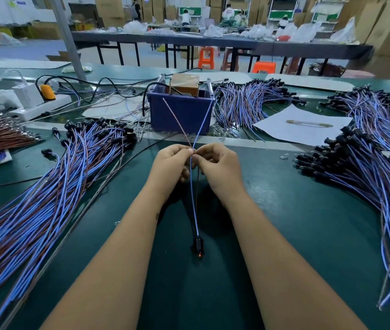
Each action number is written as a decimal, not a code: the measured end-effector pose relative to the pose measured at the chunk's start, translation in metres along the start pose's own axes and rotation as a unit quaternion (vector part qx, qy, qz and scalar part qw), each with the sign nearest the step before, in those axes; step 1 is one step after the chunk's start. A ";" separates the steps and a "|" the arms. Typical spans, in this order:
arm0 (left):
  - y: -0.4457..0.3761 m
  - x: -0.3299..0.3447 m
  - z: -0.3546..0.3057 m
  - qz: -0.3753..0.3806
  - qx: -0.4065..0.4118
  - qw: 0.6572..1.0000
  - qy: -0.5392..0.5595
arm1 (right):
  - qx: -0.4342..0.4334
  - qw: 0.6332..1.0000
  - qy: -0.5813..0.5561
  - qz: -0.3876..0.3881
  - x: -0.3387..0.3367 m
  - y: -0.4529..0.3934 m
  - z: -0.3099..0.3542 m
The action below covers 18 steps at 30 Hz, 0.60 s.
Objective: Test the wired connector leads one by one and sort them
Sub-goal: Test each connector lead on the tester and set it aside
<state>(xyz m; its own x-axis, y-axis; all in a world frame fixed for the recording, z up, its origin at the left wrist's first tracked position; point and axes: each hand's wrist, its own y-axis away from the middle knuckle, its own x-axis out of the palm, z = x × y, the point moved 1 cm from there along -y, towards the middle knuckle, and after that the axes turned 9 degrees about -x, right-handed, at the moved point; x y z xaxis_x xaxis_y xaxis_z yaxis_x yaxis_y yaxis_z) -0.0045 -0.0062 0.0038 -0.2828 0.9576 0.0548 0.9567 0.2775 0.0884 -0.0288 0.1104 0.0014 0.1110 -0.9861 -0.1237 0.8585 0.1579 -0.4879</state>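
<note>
At frame centre, left hand (173,163) and right hand (215,164) pinch one connector lead (193,198), its ends touching the blue tester box (182,113). Its connector (198,244) glows orange: testing seems underway; sorting into a pile likely follows.

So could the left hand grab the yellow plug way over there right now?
Probably not. The left hand is busy pinching the wire, and the yellow plug sits far back on the power strip, behind a pile of wires.
</note>
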 end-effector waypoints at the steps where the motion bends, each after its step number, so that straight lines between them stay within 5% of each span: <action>1: 0.000 -0.001 0.000 -0.003 -0.003 1.000 0.010 | -0.003 1.000 -0.003 0.010 0.000 0.000 0.000; 9: -0.004 -0.010 -0.005 -0.066 -0.028 0.983 0.169 | -0.039 0.984 0.124 0.121 0.007 0.003 -0.006; 18: -0.002 -0.009 -0.009 -0.046 -0.061 0.985 0.155 | -0.016 0.987 -0.109 0.114 0.003 0.003 0.003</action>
<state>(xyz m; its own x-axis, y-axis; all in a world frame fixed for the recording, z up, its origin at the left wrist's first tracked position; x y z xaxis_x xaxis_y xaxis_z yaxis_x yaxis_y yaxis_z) -0.0046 -0.0164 0.0122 -0.3936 0.8542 0.3398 0.9158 0.3324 0.2254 -0.0243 0.1081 0.0020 0.4072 -0.9122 -0.0459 0.7831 0.3746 -0.4965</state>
